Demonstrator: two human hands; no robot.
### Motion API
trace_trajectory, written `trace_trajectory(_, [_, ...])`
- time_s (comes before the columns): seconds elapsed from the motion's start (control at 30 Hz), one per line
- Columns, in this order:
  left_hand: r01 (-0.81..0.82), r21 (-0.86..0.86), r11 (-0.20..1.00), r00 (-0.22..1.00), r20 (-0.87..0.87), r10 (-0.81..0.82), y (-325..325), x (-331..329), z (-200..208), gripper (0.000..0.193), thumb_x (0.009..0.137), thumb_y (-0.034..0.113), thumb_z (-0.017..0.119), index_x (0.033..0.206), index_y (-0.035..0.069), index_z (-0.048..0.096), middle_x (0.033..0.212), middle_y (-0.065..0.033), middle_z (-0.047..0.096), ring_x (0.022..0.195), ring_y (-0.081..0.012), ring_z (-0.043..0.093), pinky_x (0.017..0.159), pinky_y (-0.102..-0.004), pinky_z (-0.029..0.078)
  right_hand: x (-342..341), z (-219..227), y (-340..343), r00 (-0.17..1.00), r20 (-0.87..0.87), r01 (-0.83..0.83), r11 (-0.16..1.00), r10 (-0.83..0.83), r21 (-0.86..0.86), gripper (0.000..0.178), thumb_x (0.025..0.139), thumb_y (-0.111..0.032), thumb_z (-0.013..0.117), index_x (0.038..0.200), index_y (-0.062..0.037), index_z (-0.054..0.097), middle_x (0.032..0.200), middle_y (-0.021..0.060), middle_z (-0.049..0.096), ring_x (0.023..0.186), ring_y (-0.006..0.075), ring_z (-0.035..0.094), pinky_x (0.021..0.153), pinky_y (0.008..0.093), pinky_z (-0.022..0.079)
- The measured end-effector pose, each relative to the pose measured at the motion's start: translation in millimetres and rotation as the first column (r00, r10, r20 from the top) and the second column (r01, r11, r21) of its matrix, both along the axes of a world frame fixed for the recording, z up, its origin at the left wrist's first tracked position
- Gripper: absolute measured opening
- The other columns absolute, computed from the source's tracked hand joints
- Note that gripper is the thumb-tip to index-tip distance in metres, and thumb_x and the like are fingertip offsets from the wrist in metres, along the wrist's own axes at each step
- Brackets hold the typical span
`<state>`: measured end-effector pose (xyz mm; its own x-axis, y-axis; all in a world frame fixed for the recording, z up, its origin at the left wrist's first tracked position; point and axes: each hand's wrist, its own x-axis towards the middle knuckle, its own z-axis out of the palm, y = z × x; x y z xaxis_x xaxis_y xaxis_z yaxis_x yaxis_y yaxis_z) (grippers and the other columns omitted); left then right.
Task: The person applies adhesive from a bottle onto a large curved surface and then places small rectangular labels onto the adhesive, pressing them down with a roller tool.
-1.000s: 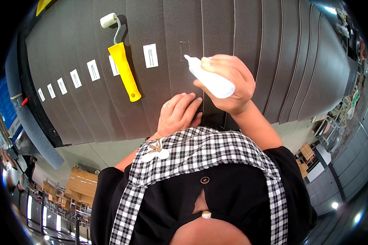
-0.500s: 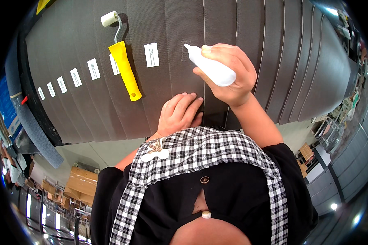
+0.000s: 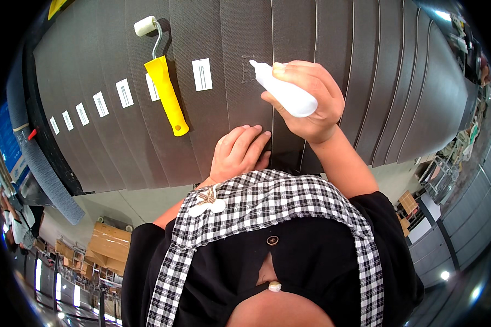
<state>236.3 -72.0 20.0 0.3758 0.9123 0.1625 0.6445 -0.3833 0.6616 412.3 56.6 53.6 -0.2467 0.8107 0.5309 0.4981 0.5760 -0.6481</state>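
My right hand (image 3: 314,97) is wrapped round a white squeeze bottle (image 3: 287,92), its narrow nozzle tipped to the upper left. Beside the nozzle, a small rectangular outline of clear glue (image 3: 247,69) marks the dark brown ribbed sheet (image 3: 202,27). My left hand (image 3: 239,151) rests on the sheet near its front edge, fingers together but stretched out and holding nothing. To the left of the glue outline lies a white label (image 3: 202,74). A seam roller with a yellow handle (image 3: 167,97) and pale roller head (image 3: 145,25) lies partly over another label.
Several more white labels (image 3: 101,104) run in a row toward the left. A grey padded roll (image 3: 46,169) borders the left side, near a small red piece (image 3: 33,134). Behind me on the floor stands a cardboard box (image 3: 109,246).
The bottle, in my right hand, has shifted slightly right and down, its nozzle now at the right side of the glue outline. My left hand stays in place.
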Motion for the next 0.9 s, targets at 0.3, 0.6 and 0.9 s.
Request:
trace_trajectory(0.3, [0.006,0.06,0.998,1.0,-0.026,-0.005,3,1,0,0.039,0.083,0.024,0.072,0.119,0.011,0.071,0.126,-0.0061,0.061,0.115,-0.0242,0.058,0.096,-0.0362,0.052,1,3,-18,0.999,-0.036,-0.025,0.998,0.023,-0.049,0.046,0.064,-0.008,0.094,0.104,-0.0016,0.071,0.1,0.0116,0.074,0.089,0.0282,0.072,0.077,0.0353,0.061])
trace_trajectory(0.6, [-0.004,0.068,0.998,1.0,-0.018,0.005,2,3,1,0.037,0.085,0.025,0.071,0.119,0.011,0.071,0.126,-0.0063,0.062,0.116,-0.0244,0.058,0.096,-0.0362,0.053,-3,4,-16,1.0,-0.014,-0.009,1.0,0.009,-0.028,0.038,0.065,-0.011,0.09,0.099,-0.0064,0.074,0.095,0.0075,0.074,0.083,0.0254,0.072,0.071,0.0337,0.06])
trace_trajectory(0.9, [0.005,0.046,0.999,0.999,-0.038,-0.003,3,4,6,0.036,0.086,0.026,0.07,0.119,0.012,0.071,0.126,-0.0058,0.062,0.116,-0.0232,0.058,0.096,-0.0359,0.052,-1,8,-6,0.999,-0.011,-0.048,0.999,0.048,-0.012,0.043,0.064,-0.009,0.092,0.102,-0.0039,0.072,0.098,0.0095,0.074,0.087,0.0271,0.072,0.072,0.0341,0.061])
